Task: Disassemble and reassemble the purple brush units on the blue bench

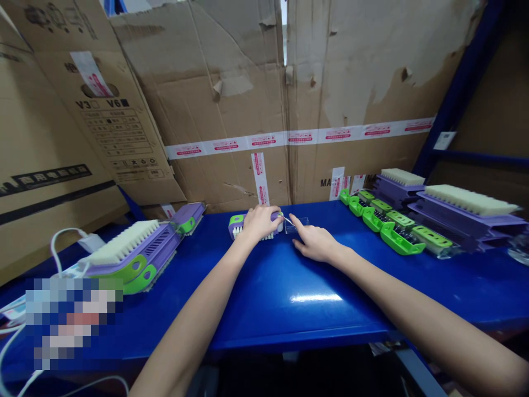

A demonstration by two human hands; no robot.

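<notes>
My left hand (261, 221) is closed over a purple-and-green brush (237, 220) lying on the blue table, white bristles showing along its near side. Its fingers hide most of the brush body. Just right of it, my right hand (316, 241) grips a thin, shiny metal tool (290, 221); its tip points at the brush's right end. The tool's exact kind is too small to make out. Behind the right fingertips sits a small clear plastic box (303, 222), partly covered by the hand.
At right stand green clip-like parts (374, 219), lime-and-black pieces (432, 236) and purple bodies with cream sponge pads (471, 199). More purple-green pieces (136, 256) lie at left, near a white cable (55, 248). Cardboard sheets (223, 110) wall the back of the blue table (281, 298).
</notes>
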